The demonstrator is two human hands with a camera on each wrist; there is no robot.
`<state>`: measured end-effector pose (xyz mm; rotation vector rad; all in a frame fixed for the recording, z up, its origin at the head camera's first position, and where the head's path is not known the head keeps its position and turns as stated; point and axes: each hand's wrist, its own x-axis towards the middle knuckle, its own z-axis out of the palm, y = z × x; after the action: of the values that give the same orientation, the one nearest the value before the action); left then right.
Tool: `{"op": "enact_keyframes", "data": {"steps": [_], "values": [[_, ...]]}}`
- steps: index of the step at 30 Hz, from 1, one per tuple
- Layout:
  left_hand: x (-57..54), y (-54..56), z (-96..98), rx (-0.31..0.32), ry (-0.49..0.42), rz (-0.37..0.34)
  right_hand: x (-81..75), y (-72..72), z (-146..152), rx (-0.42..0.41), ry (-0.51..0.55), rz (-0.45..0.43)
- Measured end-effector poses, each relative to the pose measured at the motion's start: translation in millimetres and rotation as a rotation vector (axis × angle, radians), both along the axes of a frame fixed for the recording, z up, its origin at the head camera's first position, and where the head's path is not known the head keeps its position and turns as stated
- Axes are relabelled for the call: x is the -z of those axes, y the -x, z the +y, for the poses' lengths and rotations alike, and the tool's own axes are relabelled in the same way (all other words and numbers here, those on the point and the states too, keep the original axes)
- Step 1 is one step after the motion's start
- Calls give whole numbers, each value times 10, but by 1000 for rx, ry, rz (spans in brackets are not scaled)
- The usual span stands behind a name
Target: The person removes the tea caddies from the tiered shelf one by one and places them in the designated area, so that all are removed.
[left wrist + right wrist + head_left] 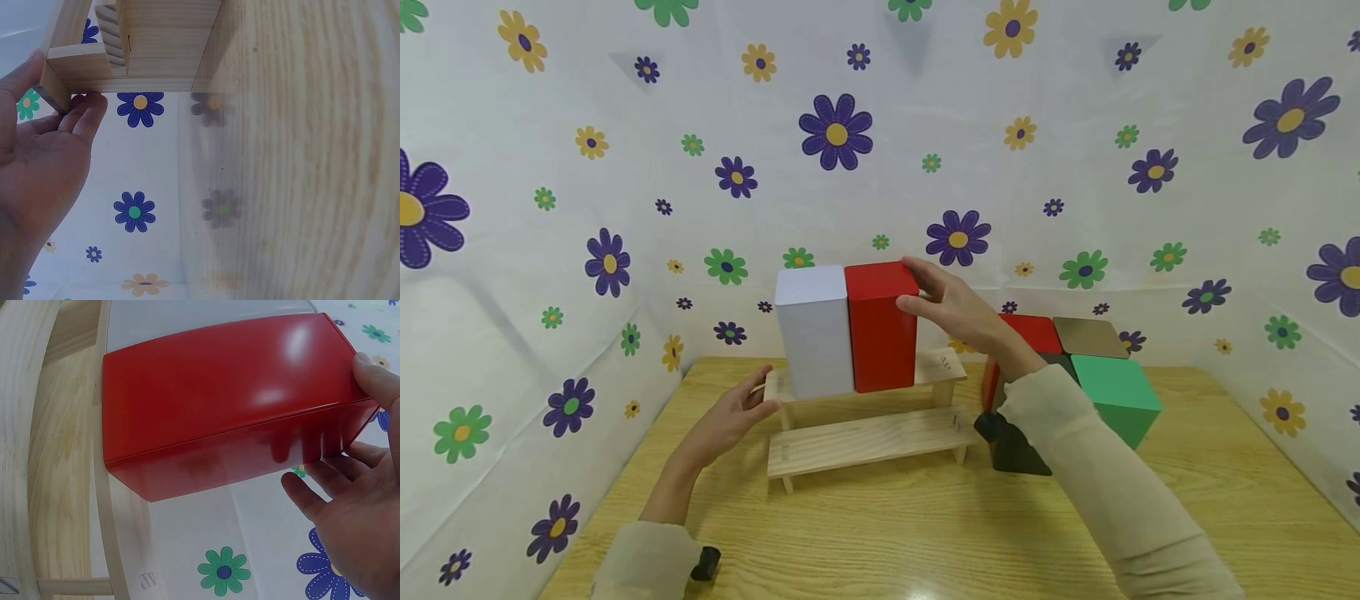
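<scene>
A two-step wooden rack [865, 442] stands on the table, and a white box [816, 346] and a red box [883, 329] stand upright side by side on its upper step. My right hand [958, 308] holds the red box near its top, thumb at the front edge and fingers behind. In the right wrist view, the index and middle fingers of the right hand [362, 512] spread along the side of the red box [231, 387]. At the rack's left end, my left hand [726, 425] grips the upper step; the left wrist view shows thumb and fingertips around the board end [55, 87].
To the right of the rack stand several boxes: a green box [1116, 392], a brown box [1090, 336], another red box [1030, 332] and a black one [1018, 450], partly hidden by my right sleeve [1097, 467]. A flower-patterned cloth [880, 167] encloses the table [865, 542].
</scene>
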<state>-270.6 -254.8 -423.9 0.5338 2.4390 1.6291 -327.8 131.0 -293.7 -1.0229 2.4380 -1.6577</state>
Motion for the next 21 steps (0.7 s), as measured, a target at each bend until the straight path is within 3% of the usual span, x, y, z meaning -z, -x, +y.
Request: {"op": "enact_keyframes", "data": {"steps": [8, 21], "values": [[4, 5, -2, 1, 4, 4, 26, -42, 9, 18, 78, -15], [-8, 2, -7, -1, 9, -2, 27, -165, 143, 124, 125, 11]]}}
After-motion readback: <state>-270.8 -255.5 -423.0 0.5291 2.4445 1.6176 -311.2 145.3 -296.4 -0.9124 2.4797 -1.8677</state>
